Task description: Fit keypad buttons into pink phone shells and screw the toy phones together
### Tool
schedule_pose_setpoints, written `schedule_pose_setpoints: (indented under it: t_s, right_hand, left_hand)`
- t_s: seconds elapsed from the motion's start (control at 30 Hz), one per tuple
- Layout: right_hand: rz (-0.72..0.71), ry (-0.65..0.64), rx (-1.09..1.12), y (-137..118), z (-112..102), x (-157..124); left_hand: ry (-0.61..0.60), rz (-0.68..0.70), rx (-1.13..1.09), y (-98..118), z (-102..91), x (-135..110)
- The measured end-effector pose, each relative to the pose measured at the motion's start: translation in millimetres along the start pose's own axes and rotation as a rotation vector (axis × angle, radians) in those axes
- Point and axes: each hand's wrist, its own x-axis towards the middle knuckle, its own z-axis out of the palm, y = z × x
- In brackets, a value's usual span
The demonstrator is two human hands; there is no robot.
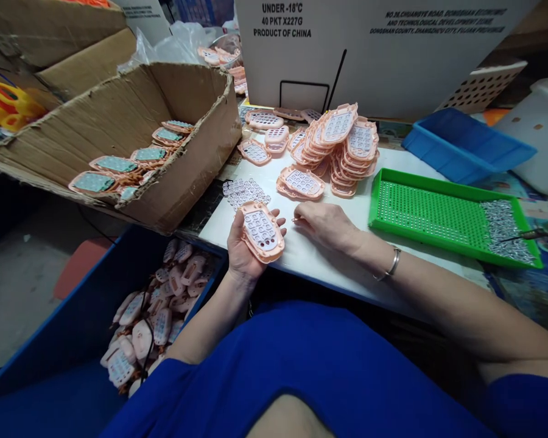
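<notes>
Shirt (338, 365): blue, worn by the person, nearest the camera.
Blue bin (50, 340): beside the left forearm, heaped with pale pink casings (141, 340).
Left hand (243, 258): palm up, fingers curled around a pink shell, grasping it at the near edge of the surface.
Pink shell (276, 246): in the left palm, tilted, a white keypad (259, 228) inset and facing up.
Right hand (326, 225): apart from the shell, near it on the right, thumb and fingertips pinched together low over the surface; whether they grip something small, I cannot tell.
Bracelet (395, 263): silver, on the right wrist.
Surface (356, 213): white-topped, beneath both hands.
Green tray (429, 210): perforated, right of the right hand, small silvery screws (506, 225) piled at its right end.
Loose keypads (245, 191): white, spread flat just beyond the left hand.
Stacked shells (340, 125): pink with white keypads, piled beyond the right hand.
Cardboard box (210, 146): open, left, holding pink pieces with green panels (114, 163).
Blue tub (466, 137): behind the green tray.
White carton (347, 67): standing at the back, printed "PRODUCT OF CHINA".
</notes>
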Motion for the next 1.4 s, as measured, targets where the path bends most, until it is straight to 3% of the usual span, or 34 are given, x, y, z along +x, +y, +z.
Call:
schedule_pose_setpoints:
  t_s: [0.07, 0.23, 0.47, 0.67, 0.83, 1.0, 1.17, 1.4]
  right_hand:
    - [-0.038, 0.041, 0.038, 4.0, -3.2, -8.4]
    - [-0.305, 0.34, 0.137, -0.3, -16.6, -19.4]
    - [-0.454, 0.331, -0.027, -27.2, -16.9, -24.4]
    - [-0.551, 0.548, 0.059, -22.4, -3.2, -30.8]
    - [-0.685, 0.616, 0.042, -17.4, 2.6, -38.0]
    - [-0.675, 0.627, -0.065, -16.8, -6.9, -37.9]
    - [-0.71, 0.523, -0.13, -16.8, -9.4, -39.3]
    - [-0.565, 0.552, -0.022, -26.4, 3.0, -49.6]
  left_hand:
    - [-0.001, 0.003, 0.005, -0.8, 1.5, 1.0]
    - [-0.039, 0.072, 0.003, -11.2, 13.9, 2.9]
    - [-0.094, 0.056, 0.007, -25.5, 21.8, -0.4]
    - [-0.125, 0.085, -0.035, -20.3, 22.9, -1.4]
    - [-0.075, -0.003, -0.045, -18.4, 25.8, -2.9]
    - [-0.078, -0.006, -0.06, -20.3, 25.6, -3.2]
    - [-0.087, 0.007, -0.042, -18.7, 21.9, -3.1]
    - [-0.07, 0.018, -0.06, -20.1, 19.5, -1.2]
